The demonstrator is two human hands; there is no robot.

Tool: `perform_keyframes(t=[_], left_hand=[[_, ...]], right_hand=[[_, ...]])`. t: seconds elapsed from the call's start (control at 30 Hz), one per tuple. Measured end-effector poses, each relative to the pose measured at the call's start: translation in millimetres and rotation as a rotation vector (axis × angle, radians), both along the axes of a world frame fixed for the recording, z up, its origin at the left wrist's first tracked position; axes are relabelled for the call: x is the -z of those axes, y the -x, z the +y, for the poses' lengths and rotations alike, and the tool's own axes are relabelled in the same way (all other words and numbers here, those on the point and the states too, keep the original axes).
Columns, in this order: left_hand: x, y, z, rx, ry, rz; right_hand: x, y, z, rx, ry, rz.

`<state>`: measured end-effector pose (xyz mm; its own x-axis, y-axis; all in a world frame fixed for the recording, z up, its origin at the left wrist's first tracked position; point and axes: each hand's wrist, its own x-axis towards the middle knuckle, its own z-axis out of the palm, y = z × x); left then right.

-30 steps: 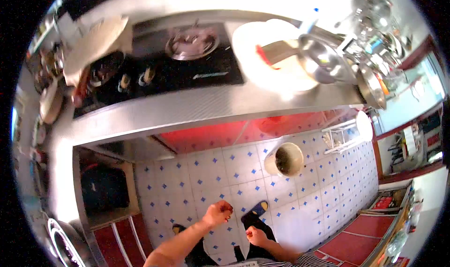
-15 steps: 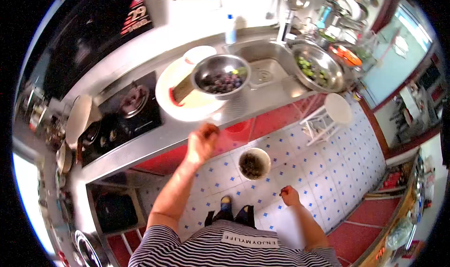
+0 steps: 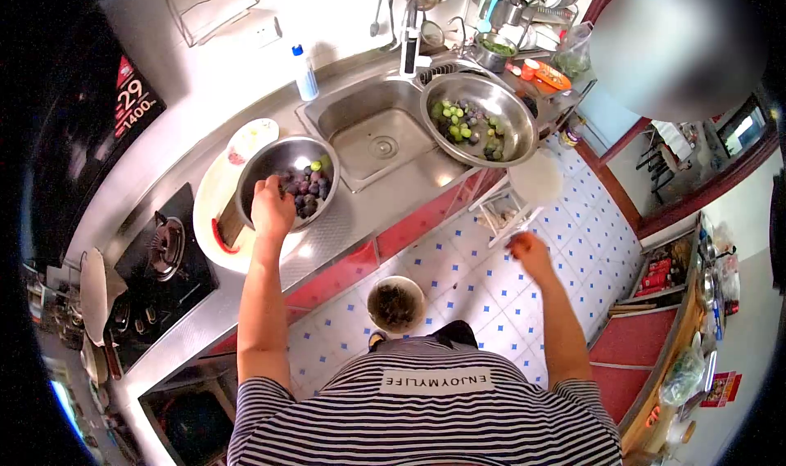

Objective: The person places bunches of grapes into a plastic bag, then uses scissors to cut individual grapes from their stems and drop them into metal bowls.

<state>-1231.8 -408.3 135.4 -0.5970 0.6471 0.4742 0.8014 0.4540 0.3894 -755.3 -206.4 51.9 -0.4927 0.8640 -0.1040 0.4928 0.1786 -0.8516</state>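
A steel bowl (image 3: 243,189) on the counter holds dark grapes (image 3: 307,189) and a few green ones. My left hand (image 3: 273,208) reaches over its near side, fingers bent down at the grapes; what they pinch is hidden. To the right, over the floor beside a white stool (image 3: 536,178), is my right hand (image 3: 530,255), with its fingers curled in; I cannot make out anything in them. A larger steel basin (image 3: 514,116) past the sink contains green and dark grapes (image 3: 465,126). Below the counter stands a white bucket (image 3: 421,290) with dark scraps inside.
The steel bowl rests on a round pale board (image 3: 211,180), with a red-handled knife (image 3: 221,235) and a white plate (image 3: 254,139). A sink (image 3: 360,151) lies between bowl and basin. The stove (image 3: 168,253) is at left, and a blue-capped bottle (image 3: 305,75) stands behind.
My left hand has moved from in front of the counter edge into the steel bowl. My right hand has risen, nearer the stool. The view has shifted to the right.
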Motion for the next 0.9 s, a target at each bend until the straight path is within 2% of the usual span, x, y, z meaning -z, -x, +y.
perform_keyframes(t=[0.1,0.13,0.2,0.23,0.27,0.33,0.37,0.47,0.5,0.53,0.63,0.67,0.7,0.73,0.77,0.87,0.9], left_hand=[[-20,-45,26,0.085,-0.178,0.03],[-20,-65,38,0.157,-0.195,-0.147],[-8,-103,65,0.276,-0.153,-0.838],[-5,-125,83,0.318,-0.112,-1.01],[-3,-146,105,0.362,-0.083,-1.178],[11,-185,154,0.355,-0.067,-1.397],[21,-198,180,0.319,-0.084,-1.521],[30,-225,247,0.153,-0.153,-1.737],[33,-232,265,0.068,-0.179,-1.832],[41,-236,278,0.067,-0.18,-1.83],[83,-242,297,-0.155,-0.326,-1.757],[90,-245,293,-0.182,-0.391,-1.766],[91,-247,286,-0.222,-0.373,-1.73],[84,-252,282,-0.289,-0.398,-1.621],[77,-257,274,-0.269,-0.47,-1.6],[78,-262,251,-0.341,-0.58,-1.575],[70,-263,244,-0.36,-0.58,-1.564]], right_hand=[[-18,3,105,0.224,-0.163,0.182],[-28,6,138,0.264,-0.16,0.257],[-10,13,223,0.427,-0.428,0.051],[-12,19,257,0.419,-0.306,0.107],[-9,29,284,0.369,-0.294,0.111],[-6,48,321,0.349,0.312,0.214],[-15,55,323,0.284,0.283,0.104],[3,56,336,0.03,0.448,0.176],[9,54,340,0.018,0.376,0.146],[12,54,339,0.015,0.299,0.119],[30,58,326,-0.015,0.156,0.348],[30,59,324,-0.031,0.172,0.24],[32,64,316,-0.064,0.219,0.377],[16,70,305,-0.074,0.19,0.327],[28,75,303,-0.126,0.102,0.331],[4,87,287,-0.214,0.284,0.161],[4,94,281,-0.241,0.117,0.193]])
